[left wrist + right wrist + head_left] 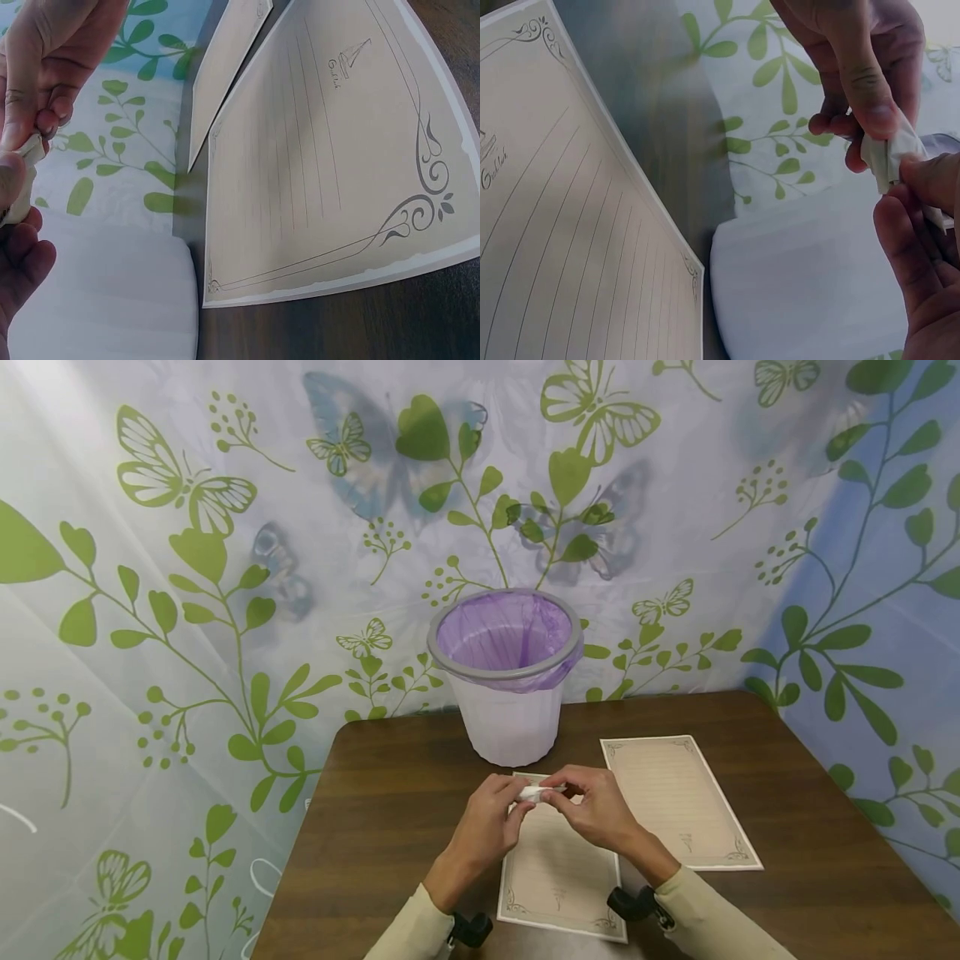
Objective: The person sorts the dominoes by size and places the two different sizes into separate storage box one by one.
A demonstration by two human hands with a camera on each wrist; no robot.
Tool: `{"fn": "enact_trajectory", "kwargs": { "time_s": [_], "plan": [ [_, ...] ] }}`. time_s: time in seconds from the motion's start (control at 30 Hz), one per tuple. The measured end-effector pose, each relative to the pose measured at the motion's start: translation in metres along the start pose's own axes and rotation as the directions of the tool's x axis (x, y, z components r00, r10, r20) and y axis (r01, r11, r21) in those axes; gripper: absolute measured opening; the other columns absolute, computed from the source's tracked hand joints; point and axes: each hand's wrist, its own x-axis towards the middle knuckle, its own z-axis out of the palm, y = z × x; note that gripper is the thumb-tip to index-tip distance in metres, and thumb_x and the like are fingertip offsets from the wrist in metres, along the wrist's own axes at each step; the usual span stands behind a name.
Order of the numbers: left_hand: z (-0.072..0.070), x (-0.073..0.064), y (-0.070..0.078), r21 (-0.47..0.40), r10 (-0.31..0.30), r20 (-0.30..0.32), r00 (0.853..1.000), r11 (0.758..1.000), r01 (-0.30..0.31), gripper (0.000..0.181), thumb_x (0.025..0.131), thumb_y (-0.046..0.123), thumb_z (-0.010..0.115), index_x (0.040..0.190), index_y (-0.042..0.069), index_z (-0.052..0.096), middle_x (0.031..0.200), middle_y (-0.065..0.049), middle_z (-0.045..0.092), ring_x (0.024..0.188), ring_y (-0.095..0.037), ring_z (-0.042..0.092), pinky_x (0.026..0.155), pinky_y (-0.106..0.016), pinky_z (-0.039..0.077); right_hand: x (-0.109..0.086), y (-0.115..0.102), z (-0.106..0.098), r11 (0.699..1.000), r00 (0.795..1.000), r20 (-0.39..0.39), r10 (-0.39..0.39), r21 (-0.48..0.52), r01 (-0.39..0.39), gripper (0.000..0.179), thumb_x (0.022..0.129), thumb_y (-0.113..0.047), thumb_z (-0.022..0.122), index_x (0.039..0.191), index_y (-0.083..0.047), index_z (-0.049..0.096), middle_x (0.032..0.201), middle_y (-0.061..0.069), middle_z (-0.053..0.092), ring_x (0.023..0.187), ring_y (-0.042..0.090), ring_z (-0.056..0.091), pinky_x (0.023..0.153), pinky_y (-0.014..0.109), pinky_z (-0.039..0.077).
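Observation:
A small crumpled white wad (534, 793), with the look of folded paper or tissue, is stretched between both hands above the near sheet. My left hand (483, 822) pinches its left end with thumb and fingertips. The other end is held by my right hand (596, 806), thumb against the fingers. Creases and layered folds show on the wad in the right wrist view, where fingers hide part of it. Beneath the hands lies a cream lined sheet (558, 868) with scrolled corners and a small boat drawing.
A second lined sheet (678, 802) lies to the right on the dark wooden table (405, 777). Behind the hands stands a white bin (510, 722) with a grey rim and a purple liner (480, 631). A leaf-and-butterfly curtain (300, 568) hangs behind the table.

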Motion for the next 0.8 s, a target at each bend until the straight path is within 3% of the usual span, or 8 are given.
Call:
{"fn": "enact_trajectory", "kwargs": {
  "time_s": [0.33,0.63,0.8],
  "plan": [
    [-0.0031,0.0013,0.0026,-0.03,-0.002,-0.055,0.998,1.0,0.0,0.011,0.09,0.012,0.074,0.101,0.011,0.072,0.092,0.002,0.066,0.083,-0.009,0.059,0.067,-0.015,0.048,-0.0001,0.0084,0.0004,0.999,0.999,0.034,-0.036,-0.027,0.037,0.01,0.09,-0.015,0.077,0.095,-0.023,0.074,0.087,-0.007,0.073,0.068,0.006,0.065,0.056,0.023,0.053],
    [-0.0047,0.0043,-0.0008,-0.063,-0.091,0.027,0.995,0.994,0.093,0.024,0.093,0.019,0.073,0.114,0.008,0.069,0.1,0.0,0.067,0.084,-0.015,0.06,0.068,-0.018,0.05,0.0015,0.0119,-0.0003,0.999,0.999,0.033,0.016,-0.033,-0.015,0.011,0.093,-0.027,0.073,0.103,-0.026,0.073,0.095,-0.01,0.072,0.078,0.006,0.07,0.065,0.027,0.059],
    [-0.0049,0.0049,-0.002,-0.128,-0.127,0.013,0.992,0.984,0.128,0.029,0.092,0.019,0.074,0.118,0.009,0.065,0.102,0.0,0.065,0.081,-0.019,0.059,0.066,-0.018,0.048,0.0022,0.0112,-0.0012,0.998,0.997,0.041,0.058,0.017,-0.059,0.017,0.092,-0.021,0.074,0.109,-0.023,0.073,0.103,-0.007,0.072,0.085,0.011,0.072,0.071,0.03,0.061]
  ]
}}
